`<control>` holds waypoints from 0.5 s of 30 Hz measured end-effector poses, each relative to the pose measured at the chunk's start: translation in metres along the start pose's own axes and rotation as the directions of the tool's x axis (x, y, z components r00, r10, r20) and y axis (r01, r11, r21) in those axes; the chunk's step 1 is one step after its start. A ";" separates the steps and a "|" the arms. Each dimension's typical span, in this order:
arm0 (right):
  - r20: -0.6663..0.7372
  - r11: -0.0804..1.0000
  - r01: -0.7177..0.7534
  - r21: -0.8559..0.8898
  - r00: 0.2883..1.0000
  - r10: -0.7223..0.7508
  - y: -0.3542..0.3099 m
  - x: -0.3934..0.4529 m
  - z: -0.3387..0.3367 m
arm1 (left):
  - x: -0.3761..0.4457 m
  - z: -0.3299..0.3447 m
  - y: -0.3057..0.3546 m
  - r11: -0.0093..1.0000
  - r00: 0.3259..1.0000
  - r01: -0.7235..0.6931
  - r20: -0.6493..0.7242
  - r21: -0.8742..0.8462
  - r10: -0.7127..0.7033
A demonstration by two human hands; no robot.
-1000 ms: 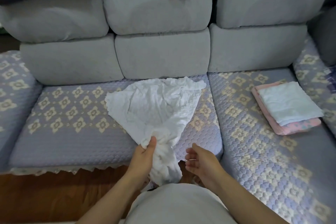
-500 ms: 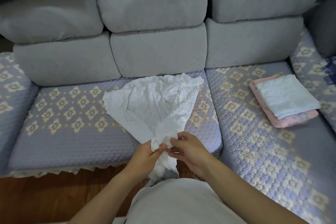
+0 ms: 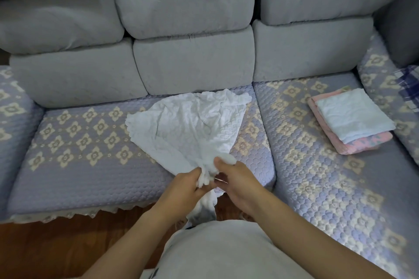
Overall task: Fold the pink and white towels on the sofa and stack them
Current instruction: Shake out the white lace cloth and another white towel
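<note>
The sofa (image 3: 95,165) wears a lilac quilted cover with cream flower motifs. A crumpled white towel (image 3: 192,124) fans out over the middle seat, its near end trailing off the front edge. At 3 o'clock a folded pink towel (image 3: 362,142) lies on the right seat, well apart.

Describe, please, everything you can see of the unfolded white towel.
The white towel is thin, crinkled cloth with a scalloped edge. It lies unfolded, fanned out on the sofa's middle seat, narrowing to a bunched near end. The left hand and right hand both grip that bunch; a tail hangs below, off the seat's front edge.
</note>
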State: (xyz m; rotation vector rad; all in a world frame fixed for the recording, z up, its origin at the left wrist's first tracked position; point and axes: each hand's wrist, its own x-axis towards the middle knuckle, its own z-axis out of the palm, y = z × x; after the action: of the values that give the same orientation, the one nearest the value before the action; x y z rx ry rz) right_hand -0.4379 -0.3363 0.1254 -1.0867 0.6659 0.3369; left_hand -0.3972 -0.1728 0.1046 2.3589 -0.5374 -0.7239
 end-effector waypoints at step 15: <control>-0.308 0.924 0.082 0.374 0.951 0.040 -0.004 0.011 -0.027 | -0.008 0.002 -0.033 0.948 0.999 0.039 -0.015 -0.316 -0.046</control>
State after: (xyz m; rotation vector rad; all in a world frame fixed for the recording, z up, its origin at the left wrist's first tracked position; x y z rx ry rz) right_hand -0.4367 -0.3630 0.1128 -0.7726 0.9562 0.0077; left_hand -0.3981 -0.1454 0.0848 2.0815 -0.3328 -0.7421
